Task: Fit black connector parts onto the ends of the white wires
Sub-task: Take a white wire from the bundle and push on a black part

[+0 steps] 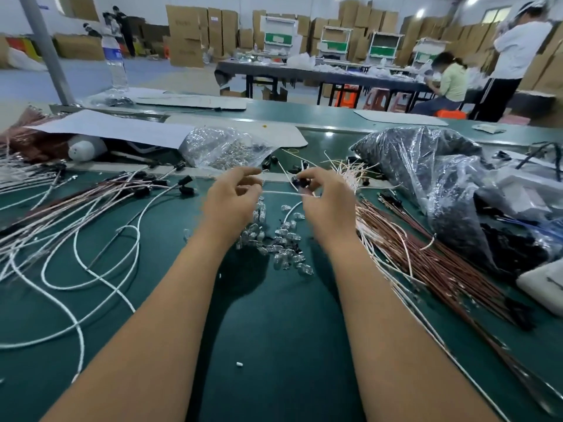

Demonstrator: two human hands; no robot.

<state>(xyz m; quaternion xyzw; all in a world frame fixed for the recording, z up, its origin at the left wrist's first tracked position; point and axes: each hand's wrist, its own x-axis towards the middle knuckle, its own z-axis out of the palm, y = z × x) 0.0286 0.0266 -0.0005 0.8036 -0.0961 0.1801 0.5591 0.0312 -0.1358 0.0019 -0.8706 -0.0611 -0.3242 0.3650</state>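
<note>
Green worktop [274,330] strewn with wires. Right hand [327,205] fingers pinch a black connector [301,181]; left hand [233,199] fingers pinch the white wire [281,193]. Misaligned, its end could bend or slip.

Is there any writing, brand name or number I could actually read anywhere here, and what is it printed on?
No text here can be read.
Water bottle: it has a blue label, with print too blurred to read.
Cardboard boxes: small pale stickers and faint marks, too small to read.
White sheet on the green table: no print visible.
Clear bags of parts: no label visible.
</note>
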